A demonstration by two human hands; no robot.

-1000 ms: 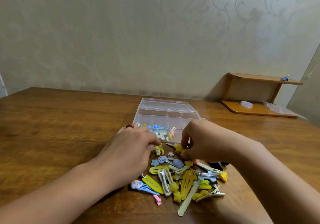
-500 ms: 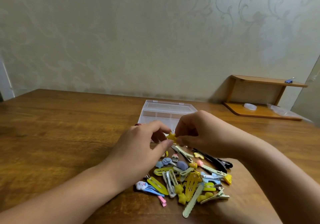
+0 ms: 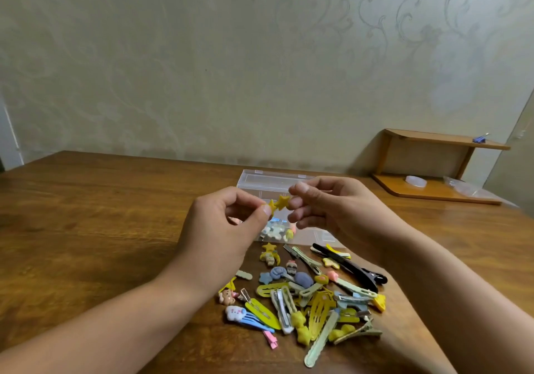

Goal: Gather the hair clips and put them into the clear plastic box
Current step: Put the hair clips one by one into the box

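Observation:
A yellow star hair clip (image 3: 279,203) is held in the air above the clear plastic box (image 3: 271,181). My left hand (image 3: 222,235) pinches its left end between thumb and finger, and my right hand (image 3: 326,209) pinches its right end. The box stands open on the wooden table (image 3: 86,229) behind my hands, with a few small clips (image 3: 277,230) inside. A heap of several coloured hair clips (image 3: 306,301) lies on the table in front of the box, between my forearms. A long black clip (image 3: 351,268) lies at the heap's right edge.
A small wooden shelf (image 3: 439,165) stands at the back right against the wall, with a blue clip (image 3: 480,139) on top and a white ring (image 3: 416,181) and clear plastic on its base. The wall runs along the table's far edge.
Both hands rose from the heap on the table. My right hand lifted the yellow star clip, and my left hand came up and took its other end above the box.

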